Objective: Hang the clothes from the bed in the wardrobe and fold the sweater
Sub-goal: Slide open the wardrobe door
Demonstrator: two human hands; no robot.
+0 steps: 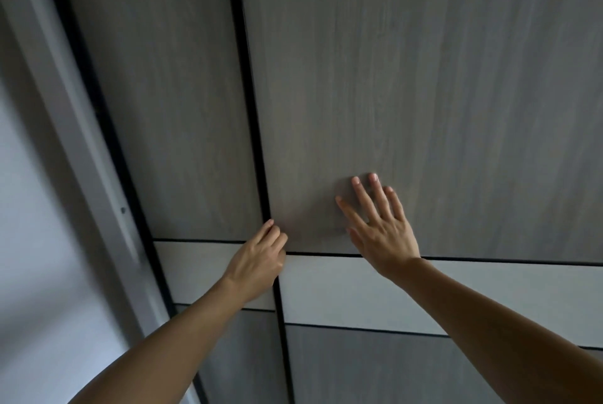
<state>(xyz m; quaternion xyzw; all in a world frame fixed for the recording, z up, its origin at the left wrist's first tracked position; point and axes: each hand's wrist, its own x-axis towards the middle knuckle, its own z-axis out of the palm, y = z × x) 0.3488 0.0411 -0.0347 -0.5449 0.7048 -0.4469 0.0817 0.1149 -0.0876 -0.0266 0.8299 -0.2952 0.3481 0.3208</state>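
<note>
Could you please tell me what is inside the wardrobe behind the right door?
Nothing inside shows: the right door is shut, with the right hand flat on it and the left hand at its edge. The contents are hidden.

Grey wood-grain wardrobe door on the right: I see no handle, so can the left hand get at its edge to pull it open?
Probably yes. The left hand already has its fingertips at the dark gap along the grey wood-grain wardrobe door, with nothing between. The right hand lies flat on the panel, clear of that edge.
</note>
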